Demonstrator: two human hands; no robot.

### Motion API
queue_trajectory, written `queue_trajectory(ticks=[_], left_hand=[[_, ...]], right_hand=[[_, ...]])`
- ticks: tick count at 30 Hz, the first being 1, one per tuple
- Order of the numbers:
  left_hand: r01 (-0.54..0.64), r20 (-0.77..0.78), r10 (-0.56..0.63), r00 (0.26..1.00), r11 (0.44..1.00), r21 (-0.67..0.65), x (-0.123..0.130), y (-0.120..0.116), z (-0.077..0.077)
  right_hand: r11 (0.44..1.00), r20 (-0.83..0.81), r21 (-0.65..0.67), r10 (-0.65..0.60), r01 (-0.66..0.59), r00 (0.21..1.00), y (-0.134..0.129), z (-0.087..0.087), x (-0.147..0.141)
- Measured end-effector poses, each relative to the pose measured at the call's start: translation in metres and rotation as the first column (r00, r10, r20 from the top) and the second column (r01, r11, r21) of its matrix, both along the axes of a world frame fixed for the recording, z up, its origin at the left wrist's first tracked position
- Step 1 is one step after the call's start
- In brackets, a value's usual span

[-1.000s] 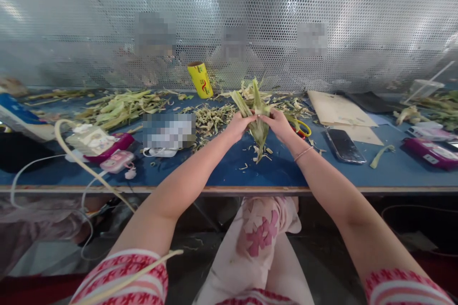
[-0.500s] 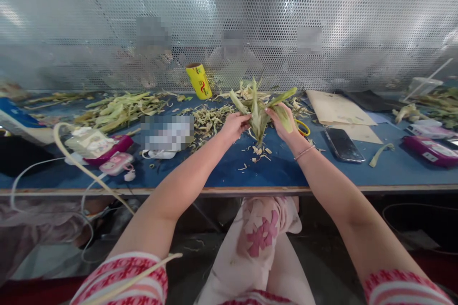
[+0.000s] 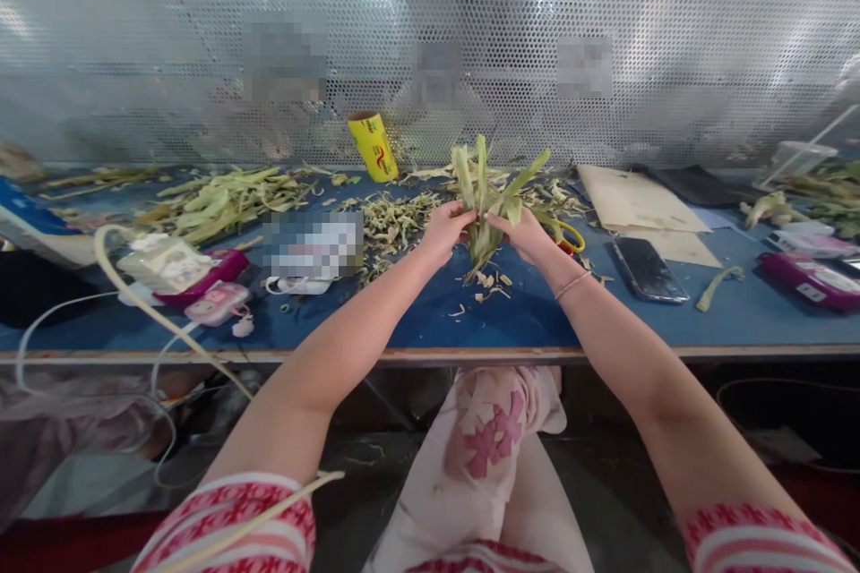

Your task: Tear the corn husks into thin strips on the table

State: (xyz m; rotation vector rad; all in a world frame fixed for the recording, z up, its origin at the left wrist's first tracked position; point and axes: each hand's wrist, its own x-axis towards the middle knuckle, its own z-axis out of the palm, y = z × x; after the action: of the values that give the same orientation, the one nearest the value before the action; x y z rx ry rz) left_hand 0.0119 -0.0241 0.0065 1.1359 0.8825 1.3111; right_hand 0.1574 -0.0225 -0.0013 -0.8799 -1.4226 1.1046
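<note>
A bunch of pale green leafy stalks point(image 3: 485, 197) stands fanned out above the blue table point(image 3: 430, 318), its narrow end pointing down. My left hand point(image 3: 446, 231) pinches it from the left side. From the right, my right hand point(image 3: 525, 235) grips the same bunch with thumb and fingers at its middle. Small cut scraps point(image 3: 493, 285) lie just below the bunch. Yellow-handled scissors point(image 3: 572, 238) rest beside my right hand, partly hidden by it.
Behind my left hand is a heap of chopped pieces point(image 3: 393, 222); long stalks point(image 3: 228, 201) lie farther left. A yellow tube point(image 3: 374, 148) stands by the perforated metal screen point(image 3: 511, 36). A phone point(image 3: 649, 269) and brown cardboard point(image 3: 638, 199) lie right, a charger with cables point(image 3: 181, 264) left.
Both hands have drawn slightly closer together around the bunch. Its upper leaves stand more upright and nearer each other, and the long leaf by my right wrist has shifted.
</note>
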Motion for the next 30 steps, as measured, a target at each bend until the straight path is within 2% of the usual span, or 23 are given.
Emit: queue_trajectory(ticks=[4, 10, 12, 16, 21, 25, 27, 30], left_hand=[[0.033, -0.036, -0.033, 0.999, 0.999, 0.003, 0.001, 0.000, 0.000], [-0.022, -0.126, 0.016, 0.992, 0.999, -0.045, 0.002, 0.005, -0.005], [-0.052, -0.099, 0.045, 0.994, 0.996, -0.071, 0.004, 0.005, -0.004], [-0.044, 0.005, 0.045, 0.999, 0.990, -0.135, 0.004, 0.004, -0.001], [-0.114, 0.030, 0.118, 0.992, 0.986, -0.125, 0.000, 0.010, -0.004], [-0.120, 0.020, 0.123, 0.992, 0.986, -0.111, -0.001, 0.012, -0.009], [-0.085, 0.034, 0.088, 0.996, 0.992, -0.089, 0.000, 0.009, -0.008], [0.062, 0.105, -0.054, 0.993, 0.996, -0.071, 0.002, 0.003, -0.004]], right_hand=[[0.994, 0.033, 0.073, -0.082, 0.080, 0.996, 0.006, -0.005, 0.002], [0.982, 0.090, 0.129, -0.152, 0.140, 0.984, 0.008, -0.005, 0.004], [0.969, 0.087, 0.197, -0.170, 0.150, 0.982, 0.006, -0.002, 0.004], [0.937, 0.152, 0.340, -0.133, 0.075, 0.979, 0.000, 0.006, 0.007], [0.944, 0.158, 0.327, -0.109, 0.052, 0.981, -0.008, 0.013, 0.008], [0.946, 0.136, 0.313, -0.134, 0.086, 0.982, -0.004, 0.009, 0.007], [0.941, 0.107, 0.310, -0.174, 0.134, 0.979, 0.002, 0.003, 0.007], [0.946, 0.049, 0.270, -0.198, 0.178, 0.979, 0.012, -0.007, 0.008]])
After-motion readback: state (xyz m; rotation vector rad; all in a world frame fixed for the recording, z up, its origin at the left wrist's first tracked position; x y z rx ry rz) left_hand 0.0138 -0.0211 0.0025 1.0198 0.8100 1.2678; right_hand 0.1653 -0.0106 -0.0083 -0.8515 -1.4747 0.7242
